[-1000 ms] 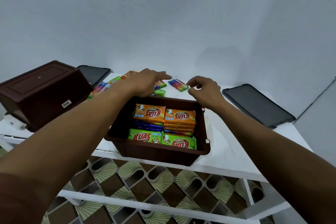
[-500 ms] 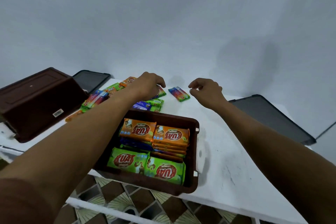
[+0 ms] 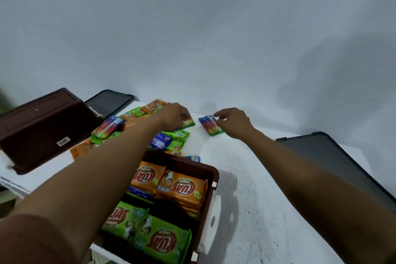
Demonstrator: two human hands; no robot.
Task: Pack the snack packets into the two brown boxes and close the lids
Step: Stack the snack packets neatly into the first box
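1. Nearest, an open brown box (image 3: 211, 174) sat at the counter (image 3: 257, 210) edge, holding orange and green snack packets (image 3: 182, 191).
2. Left hand (image 3: 171, 117) lay over loose packets (image 3: 171, 137) behind the box; fingers curled, grip impossible to tell.
3. Right hand (image 3: 234, 122) had fingers (image 3: 220, 113) pinching a multicoloured packet (image 3: 210, 125) lying on the counter.
4. Second brown box (image 3: 40, 122), upside down, stood far left.
5. Dark lids: one (image 3: 109, 103) behind it, one (image 3: 334, 161) far right.
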